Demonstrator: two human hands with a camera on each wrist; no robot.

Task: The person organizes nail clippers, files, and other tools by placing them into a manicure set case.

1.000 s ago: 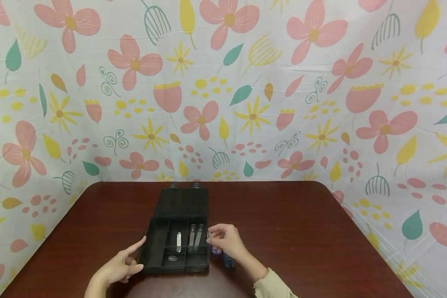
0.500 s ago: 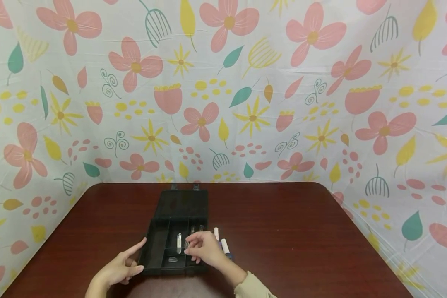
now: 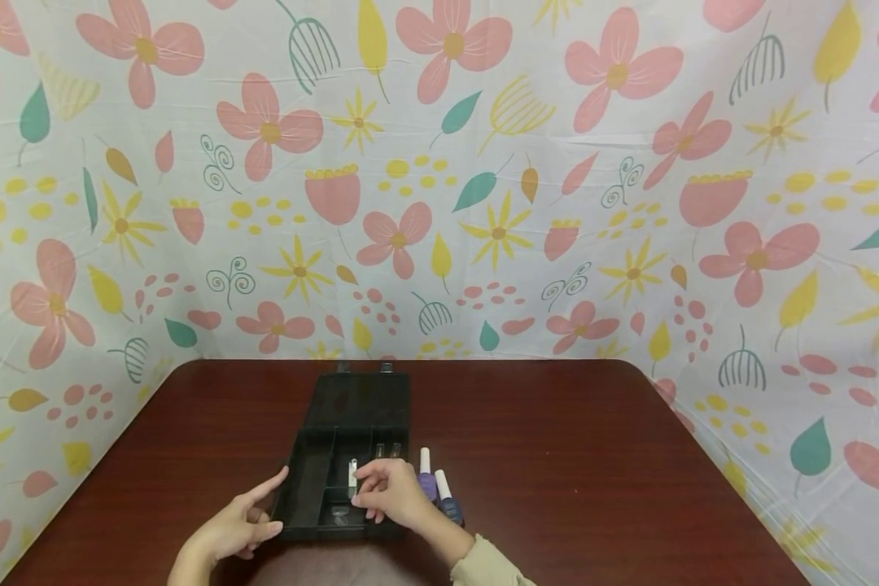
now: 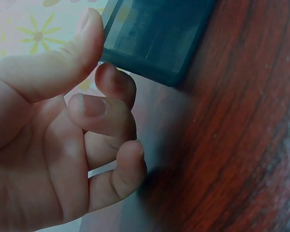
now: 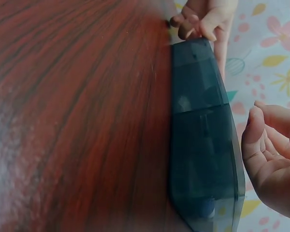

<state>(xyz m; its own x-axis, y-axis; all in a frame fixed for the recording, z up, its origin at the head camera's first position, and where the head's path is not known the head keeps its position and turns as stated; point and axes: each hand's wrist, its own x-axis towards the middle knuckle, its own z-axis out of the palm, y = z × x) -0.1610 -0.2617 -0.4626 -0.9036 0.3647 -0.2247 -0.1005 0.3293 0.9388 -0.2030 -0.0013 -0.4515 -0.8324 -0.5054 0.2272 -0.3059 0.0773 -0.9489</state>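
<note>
Head view (12 = far table [image 3: 557, 456] edge): dark compartment box [image 3: 303, 488] near the table's 7 o'clock, lid [image 3: 359, 399] open towards 12. Left hand [image 3: 227, 525] at box's 8: index straight along wall, thumb at near corner; touching, not clasping. Right hand [image 3: 395, 492] over near compartments, thumb and index tips together; cannot tell whether anything is pinched. Nail clipper [image 3: 352, 472] just beside those tips. Clear pieces [image 3: 339, 516], number uncertain, in compartment at 6. Purple bottle [image 3: 427, 486], blue bottle [image 3: 450, 510] outside, 3 to 4.

Left wrist view: thumb at box edge, 12; other visible fingers bent, nothing held.

Right wrist view: right hand at 3, left hand at 12.
</note>
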